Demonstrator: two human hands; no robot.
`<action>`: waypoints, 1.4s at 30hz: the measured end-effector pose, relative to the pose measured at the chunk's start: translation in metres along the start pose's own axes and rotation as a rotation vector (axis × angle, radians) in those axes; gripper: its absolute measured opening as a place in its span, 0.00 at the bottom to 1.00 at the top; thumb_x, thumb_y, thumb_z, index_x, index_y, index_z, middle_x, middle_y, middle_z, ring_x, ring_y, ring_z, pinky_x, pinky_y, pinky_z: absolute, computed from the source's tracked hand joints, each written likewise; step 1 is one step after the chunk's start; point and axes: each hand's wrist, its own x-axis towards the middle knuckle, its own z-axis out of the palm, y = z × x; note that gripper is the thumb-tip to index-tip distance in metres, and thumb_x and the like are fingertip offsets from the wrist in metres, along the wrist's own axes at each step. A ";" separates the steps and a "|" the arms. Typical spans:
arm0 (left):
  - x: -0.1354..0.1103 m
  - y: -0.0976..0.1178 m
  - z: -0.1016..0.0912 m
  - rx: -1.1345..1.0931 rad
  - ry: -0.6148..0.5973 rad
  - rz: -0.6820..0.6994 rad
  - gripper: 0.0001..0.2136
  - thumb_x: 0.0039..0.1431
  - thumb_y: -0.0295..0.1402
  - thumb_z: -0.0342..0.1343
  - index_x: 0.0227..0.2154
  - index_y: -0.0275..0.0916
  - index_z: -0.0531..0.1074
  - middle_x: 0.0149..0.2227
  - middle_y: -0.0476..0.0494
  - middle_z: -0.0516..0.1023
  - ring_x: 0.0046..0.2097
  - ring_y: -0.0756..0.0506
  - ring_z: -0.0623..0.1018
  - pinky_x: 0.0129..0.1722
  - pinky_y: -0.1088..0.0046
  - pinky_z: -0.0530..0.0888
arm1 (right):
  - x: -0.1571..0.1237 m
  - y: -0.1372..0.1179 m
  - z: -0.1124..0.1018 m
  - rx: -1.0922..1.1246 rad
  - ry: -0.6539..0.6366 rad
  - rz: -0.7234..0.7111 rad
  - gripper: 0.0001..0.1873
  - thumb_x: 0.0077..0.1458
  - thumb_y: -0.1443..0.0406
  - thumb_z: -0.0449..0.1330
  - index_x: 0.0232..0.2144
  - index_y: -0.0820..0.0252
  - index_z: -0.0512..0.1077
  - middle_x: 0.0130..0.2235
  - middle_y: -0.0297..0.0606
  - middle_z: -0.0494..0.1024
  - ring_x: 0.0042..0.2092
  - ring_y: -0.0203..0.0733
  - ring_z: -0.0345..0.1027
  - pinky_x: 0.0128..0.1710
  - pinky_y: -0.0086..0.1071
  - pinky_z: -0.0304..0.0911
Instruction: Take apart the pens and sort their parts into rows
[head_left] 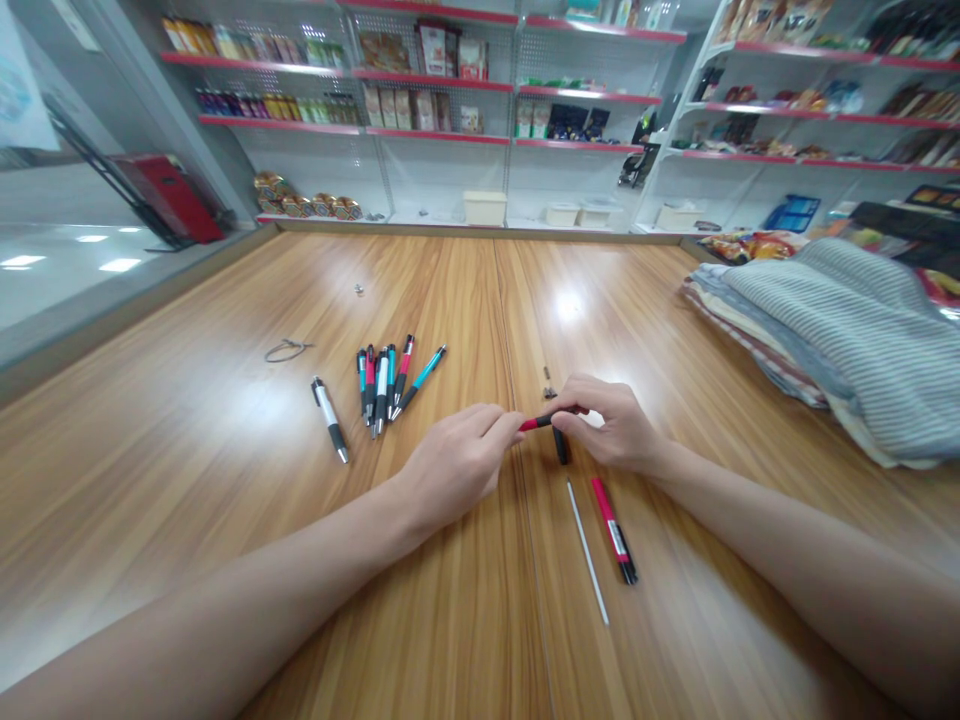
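Observation:
Both hands meet over the middle of the table on a red and black pen part [534, 423]. My left hand [469, 450] pinches its red end, and my right hand [604, 425] has thumb and fingers closed on the black end. Just below the right fingers lies a black pen grip [561, 446], partly covered. Beyond that hand are small metal pen pieces [550, 393]. Nearer to me rest a thin white ink refill [587, 550] and a red pen barrel [615, 530] with a black clip end.
Left of the hands lies a group of red, blue and white pens [381, 385], with one white pen [330, 418] apart. Further off are a grey loop of cord [287, 349] and a tiny metal piece [358, 289]. Folded striped cloths [840, 330] fill the right side.

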 end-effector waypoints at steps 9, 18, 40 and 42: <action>0.000 -0.005 0.007 -0.097 -0.026 -0.057 0.10 0.68 0.30 0.45 0.44 0.34 0.69 0.38 0.38 0.78 0.40 0.44 0.78 0.40 0.67 0.75 | -0.002 0.002 0.000 0.034 0.046 -0.036 0.13 0.56 0.67 0.60 0.45 0.59 0.72 0.33 0.39 0.73 0.36 0.40 0.66 0.36 0.36 0.64; -0.001 -0.008 0.007 -0.179 0.017 -0.089 0.10 0.67 0.30 0.46 0.45 0.36 0.70 0.40 0.39 0.79 0.42 0.44 0.78 0.42 0.67 0.75 | -0.002 0.001 0.002 0.008 0.062 -0.028 0.15 0.59 0.66 0.58 0.49 0.58 0.70 0.35 0.39 0.73 0.35 0.39 0.66 0.34 0.34 0.64; 0.001 -0.013 0.009 -0.332 0.033 -0.145 0.08 0.65 0.27 0.49 0.42 0.35 0.72 0.35 0.44 0.81 0.38 0.48 0.80 0.38 0.73 0.75 | -0.004 0.002 0.004 0.013 0.067 0.005 0.26 0.59 0.69 0.57 0.59 0.56 0.62 0.29 0.33 0.73 0.34 0.38 0.65 0.36 0.34 0.63; 0.002 -0.013 0.009 -0.335 0.042 -0.136 0.08 0.65 0.27 0.49 0.42 0.36 0.72 0.35 0.44 0.81 0.37 0.48 0.80 0.38 0.73 0.75 | -0.004 0.002 0.004 0.012 0.078 -0.006 0.25 0.58 0.70 0.58 0.58 0.57 0.63 0.30 0.33 0.72 0.34 0.38 0.65 0.36 0.34 0.63</action>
